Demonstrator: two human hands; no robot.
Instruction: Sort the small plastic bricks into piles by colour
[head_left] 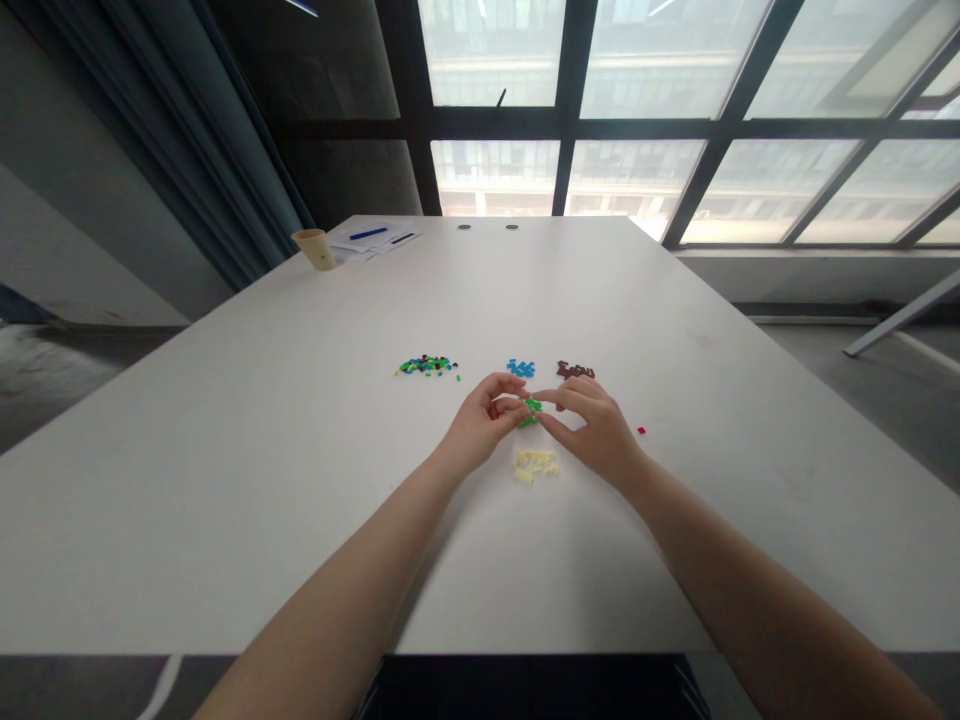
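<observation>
A small pile of green pieces (532, 406) lies on the table between my two hands, partly hidden by the fingers. From the left, my left hand (484, 415) curves round the pile, thumb and index finger apart and the other fingers bent. On the other side, my right hand (592, 425) has its index finger and thumb spread, their tips at the edge of the green pieces. Just nearer to me lie pale yellow pieces (535, 464). Beyond the hands sit a blue group (521, 368) and a dark brown group (575, 370).
A mixed heap of coloured pieces (427, 365) lies to the left. One red piece (641, 430) sits alone, right of my right hand. Towards the far left corner of the white table (300, 420) stand a paper cup (315, 250) and papers with a blue pen (368, 233).
</observation>
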